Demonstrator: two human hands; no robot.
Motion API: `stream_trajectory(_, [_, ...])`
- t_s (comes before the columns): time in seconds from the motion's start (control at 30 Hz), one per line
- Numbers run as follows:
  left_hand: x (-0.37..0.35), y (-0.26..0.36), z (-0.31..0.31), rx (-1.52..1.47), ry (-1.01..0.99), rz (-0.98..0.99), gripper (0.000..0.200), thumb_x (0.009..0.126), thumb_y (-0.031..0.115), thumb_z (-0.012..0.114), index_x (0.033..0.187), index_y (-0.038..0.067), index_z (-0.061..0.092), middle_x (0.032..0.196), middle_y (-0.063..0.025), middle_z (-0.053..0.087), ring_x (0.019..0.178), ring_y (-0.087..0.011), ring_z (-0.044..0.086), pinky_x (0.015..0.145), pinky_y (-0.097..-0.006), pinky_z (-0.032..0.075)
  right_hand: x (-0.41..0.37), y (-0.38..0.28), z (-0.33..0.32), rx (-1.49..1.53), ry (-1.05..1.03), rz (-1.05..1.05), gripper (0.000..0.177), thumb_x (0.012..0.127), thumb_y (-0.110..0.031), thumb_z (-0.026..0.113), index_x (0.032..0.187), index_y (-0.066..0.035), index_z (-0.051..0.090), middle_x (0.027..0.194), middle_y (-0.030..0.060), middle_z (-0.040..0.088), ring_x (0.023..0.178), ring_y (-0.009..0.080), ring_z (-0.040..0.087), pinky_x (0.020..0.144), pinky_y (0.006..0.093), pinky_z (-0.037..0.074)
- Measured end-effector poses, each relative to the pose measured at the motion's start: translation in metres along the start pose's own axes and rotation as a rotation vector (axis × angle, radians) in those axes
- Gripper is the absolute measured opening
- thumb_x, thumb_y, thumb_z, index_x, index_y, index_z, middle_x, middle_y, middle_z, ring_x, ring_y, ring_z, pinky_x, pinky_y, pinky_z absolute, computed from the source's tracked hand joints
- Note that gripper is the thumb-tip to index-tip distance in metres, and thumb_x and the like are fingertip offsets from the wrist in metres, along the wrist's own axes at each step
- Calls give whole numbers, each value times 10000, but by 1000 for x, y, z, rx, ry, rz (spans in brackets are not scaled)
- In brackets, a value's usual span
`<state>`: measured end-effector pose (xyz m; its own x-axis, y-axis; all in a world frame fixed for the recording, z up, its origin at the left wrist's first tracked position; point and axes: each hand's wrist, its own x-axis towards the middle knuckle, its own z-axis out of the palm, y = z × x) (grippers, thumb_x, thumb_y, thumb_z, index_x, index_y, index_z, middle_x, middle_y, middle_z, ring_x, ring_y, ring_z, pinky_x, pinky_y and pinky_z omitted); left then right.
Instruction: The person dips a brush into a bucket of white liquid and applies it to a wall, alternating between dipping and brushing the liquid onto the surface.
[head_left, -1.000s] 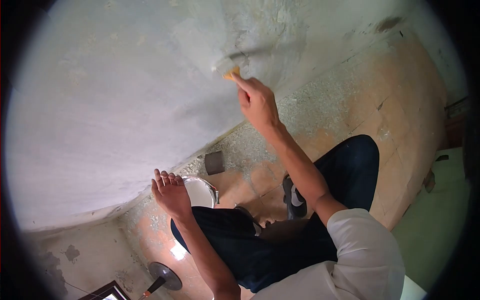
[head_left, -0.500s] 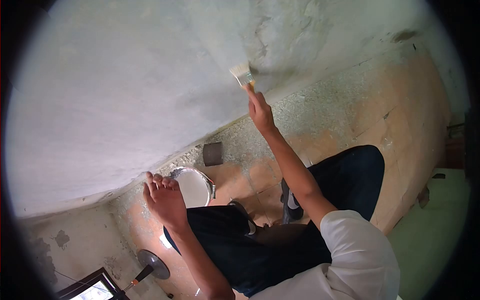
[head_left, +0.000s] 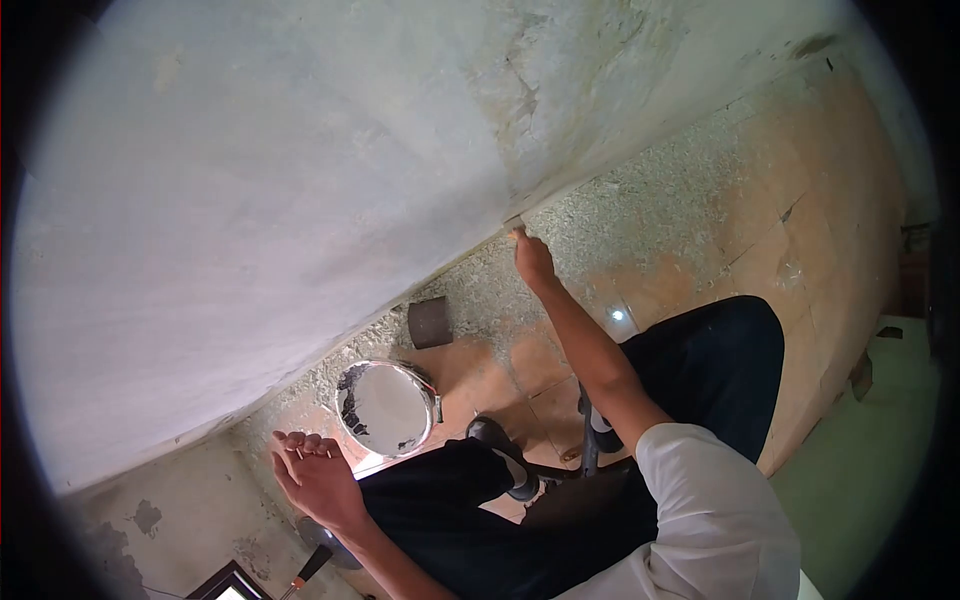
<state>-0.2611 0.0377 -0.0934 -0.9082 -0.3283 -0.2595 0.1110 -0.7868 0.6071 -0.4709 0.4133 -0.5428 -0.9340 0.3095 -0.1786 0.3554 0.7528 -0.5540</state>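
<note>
In the head view my right hand [head_left: 535, 260] is closed round a paintbrush [head_left: 514, 224], whose head is low on the wall [head_left: 300, 200], close to where it meets the floor. The bristles are hardly visible. My left hand [head_left: 318, 482] is raised with its fingers apart and slightly curled, holding nothing, to the lower left of the paint bucket [head_left: 390, 408]. That round bucket contains pale paint and has dark patches inside its rim.
A dark, curved piece [head_left: 430, 322] lies on the floor between bucket and wall. White flakes cover the tiled floor [head_left: 640, 215] along the wall. My bent legs are below. At the bottom left are a black-handled tool [head_left: 316, 562] and a dark-framed object [head_left: 228, 583].
My right hand has brought the brush down the wall to its base. My left hand has moved lower and away from the bucket, more of which now shows. The view has shifted slightly.
</note>
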Motion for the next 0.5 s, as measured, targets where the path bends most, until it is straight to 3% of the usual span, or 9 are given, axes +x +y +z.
stream_trajectory(0.03, [0, 0, 1, -2, 3, -3, 355, 1183, 324, 504, 1410, 75, 614, 1131, -27, 649, 974, -166, 598, 931, -357, 498, -6, -7, -19, -4, -1, 1, 468, 1052, -105, 648, 1520, -121, 634, 936, 226, 749, 889, 413, 752, 768, 544, 603])
stream_trajectory(0.1, [0, -3, 3, -8, -10, -9, 357, 1184, 327, 503, 1415, 77, 610, 1130, -30, 657, 977, -171, 607, 934, -359, 497, -27, -25, -70, 61, 94, -230, 366, 1060, -115, 660, 1423, -65, 662, 952, 237, 731, 896, 397, 763, 777, 511, 623])
stream_trajectory(0.2, [1, -4, 6, -46, -40, -27, 355, 1186, 327, 500, 1413, 80, 613, 1126, -29, 656, 978, -175, 608, 938, -359, 499, -73, -12, -82, 43, 88, -197, 349, 1047, -95, 670, 1395, -66, 673, 932, 233, 732, 886, 410, 757, 765, 509, 612])
stream_trajectory(0.3, [-3, -6, 8, -46, -68, -33, 338, 1181, 296, 513, 1422, 78, 605, 1134, -34, 644, 985, -179, 583, 959, -359, 492, -51, -8, -50, 20, 70, -217, 376, 1043, -89, 669, 1419, -87, 678, 911, 227, 728, 883, 407, 755, 767, 514, 609])
stream_trajectory(0.4, [-2, -5, 5, -60, -98, -53, 342, 1179, 297, 516, 1421, 75, 611, 1125, -34, 644, 981, -180, 587, 961, -362, 498, -36, -46, -79, 193, 254, -262, 414, 1042, -88, 671, 1456, -84, 674, 903, 231, 728, 889, 402, 757, 769, 517, 607])
stream_trajectory(0.5, [-2, -4, 7, -84, -59, -24, 340, 1176, 298, 525, 1418, 78, 621, 1121, -35, 648, 984, -179, 591, 955, -360, 502, -97, -51, -115, 251, 271, -273, 430, 1039, -82, 668, 1468, -46, 671, 914, 237, 743, 903, 420, 756, 791, 525, 605])
